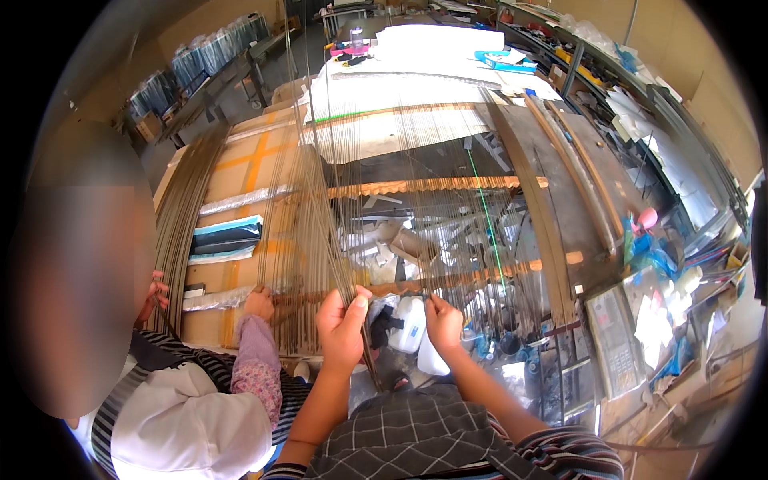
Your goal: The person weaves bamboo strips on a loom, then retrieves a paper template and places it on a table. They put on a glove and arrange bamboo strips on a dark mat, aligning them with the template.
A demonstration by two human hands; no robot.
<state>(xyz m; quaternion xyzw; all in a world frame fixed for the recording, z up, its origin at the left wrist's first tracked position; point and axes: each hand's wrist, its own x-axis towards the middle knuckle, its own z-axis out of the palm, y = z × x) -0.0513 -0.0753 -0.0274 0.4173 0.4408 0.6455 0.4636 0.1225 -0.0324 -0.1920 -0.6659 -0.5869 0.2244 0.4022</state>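
Near the middle of the frame, my left hand (pixel 342 330) is closed round a bundle of long, thin grey-brown strands (pixel 335 252), with the thumb lying on top. The bundle runs away from me at a slant, and its lower ends hang below my fist. To the right, my right hand (pixel 445 322) pinches at thin strands (pixel 428 268) spread across the open frame. Its fingertips are partly hidden, so how many strands they hold is unclear. Wavy-edged wooden bars (pixel 448 186) cross among the strands.
At my left, another person's hand (pixel 259 303) touches strands over a brown board (pixel 232 172). A thick band of strands (pixel 532 192) runs along the right. Below lie a white plastic jug (pixel 410 326) and scraps. Cluttered shelves (pixel 640 88) line the right; a blue tray (pixel 506 61) sits far off.
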